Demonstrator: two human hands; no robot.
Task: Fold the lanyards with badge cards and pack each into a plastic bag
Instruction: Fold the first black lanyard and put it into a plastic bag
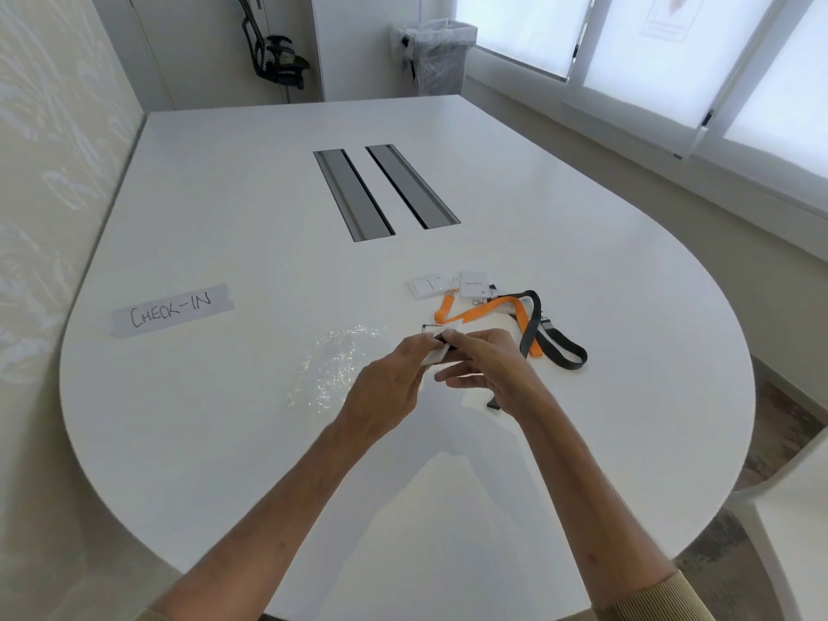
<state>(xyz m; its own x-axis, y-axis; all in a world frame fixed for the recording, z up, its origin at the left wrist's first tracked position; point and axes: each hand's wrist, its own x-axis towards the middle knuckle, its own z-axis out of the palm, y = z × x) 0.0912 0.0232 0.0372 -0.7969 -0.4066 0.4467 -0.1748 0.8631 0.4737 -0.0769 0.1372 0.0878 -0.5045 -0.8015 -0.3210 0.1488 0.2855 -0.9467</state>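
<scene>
My left hand and my right hand meet above the white table, both pinching a white badge card with a folded dark lanyard on it. A dark strap end hangs below my right hand. Clear plastic bags lie crumpled just left of my hands. Behind my hands an orange lanyard and a dark grey lanyard lie tangled, with two white badge cards at their far ends.
A paper label reading CHECK-IN is taped at the left. Two grey cable slots run down the table's middle. A white chair stands at the right edge. A bin and an office chair stand beyond the table.
</scene>
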